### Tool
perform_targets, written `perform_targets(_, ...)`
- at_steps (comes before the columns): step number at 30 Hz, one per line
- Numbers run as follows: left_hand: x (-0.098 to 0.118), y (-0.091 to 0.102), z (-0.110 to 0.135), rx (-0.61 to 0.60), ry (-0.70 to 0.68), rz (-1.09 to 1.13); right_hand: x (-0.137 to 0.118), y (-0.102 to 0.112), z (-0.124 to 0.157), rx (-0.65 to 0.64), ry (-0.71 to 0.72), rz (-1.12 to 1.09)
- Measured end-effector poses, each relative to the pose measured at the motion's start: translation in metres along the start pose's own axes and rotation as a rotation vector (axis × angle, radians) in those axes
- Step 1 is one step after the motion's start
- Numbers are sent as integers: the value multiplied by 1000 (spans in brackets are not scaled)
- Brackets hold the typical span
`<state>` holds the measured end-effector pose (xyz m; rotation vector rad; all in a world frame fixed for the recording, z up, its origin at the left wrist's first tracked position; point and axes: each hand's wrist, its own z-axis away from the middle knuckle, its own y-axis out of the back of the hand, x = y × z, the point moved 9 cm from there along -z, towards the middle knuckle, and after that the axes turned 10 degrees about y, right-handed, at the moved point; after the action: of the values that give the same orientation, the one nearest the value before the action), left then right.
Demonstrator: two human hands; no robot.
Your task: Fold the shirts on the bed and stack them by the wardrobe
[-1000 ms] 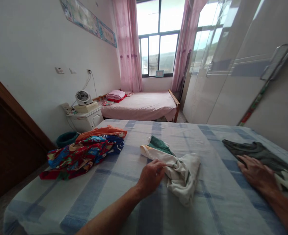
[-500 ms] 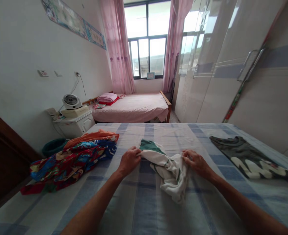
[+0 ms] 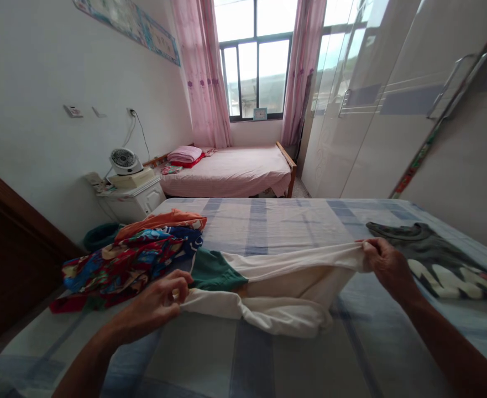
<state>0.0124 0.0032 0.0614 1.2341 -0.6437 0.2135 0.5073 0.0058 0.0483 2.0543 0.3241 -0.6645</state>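
A white garment with a green section (image 3: pixel 284 276) is stretched sideways across the checked bed, its exact kind unclear from its folds. My left hand (image 3: pixel 166 296) pinches its left end beside the green part. At the opposite end, my right hand (image 3: pixel 386 268) grips a white corner and holds it raised off the sheet. Between the two hands the cloth sags in loose folds, and its lower edge rests on the bed. Just past my right hand lies a dark T-shirt (image 3: pixel 417 237) with white lettering, spread flat.
A heap of colourful clothes (image 3: pixel 143 254) lies on the bed's left side, close to my left hand. The blue-and-white checked sheet (image 3: pixel 263 367) covers the bed. Beyond are a nightstand with a fan (image 3: pixel 125 160), a pink bed (image 3: pixel 235 171) and a white wardrobe (image 3: pixel 363 143).
Both hands have moved apart, pulling the bunched white garment out wide. My right hand has gone right and lifted its end; my left has come left and nearer. The view has shifted slightly.
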Motion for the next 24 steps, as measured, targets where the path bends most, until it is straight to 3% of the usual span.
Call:
perform_targets(2, 6, -3, -7, 11, 5, 45, -8, -1, -2, -66, 97, 115)
perform_targets(6, 22, -1, -31, 237, -99, -107, -28, -21, 12, -262, 377, 284)
perform_targets(8, 29, -16, -42, 207, -179, -230, -33, -40, 27, -462, 463, 229)
perform_targets(10, 33, -33, -50, 132, -227, -308, -36, -50, 41, -578, 510, 195)
perform_targets(14, 37, -44, -52, 108, -223, -404, -32, -40, 40, -479, 461, 312)
perform_targets(16, 41, -34, -51, 148, -211, -406, -29, -33, 32, -462, 431, 358)
perform_targets(19, 52, 3, -61, 307, -186, -329, -34, -24, 3, -446, 431, 371)
perform_targets(21, 62, 36, -79, 474, -154, -248, -47, -14, -30, -301, 417, 348)
perform_targets(24, 72, 81, -111, 792, -93, -48, -70, 6, -75, 66, 347, 238)
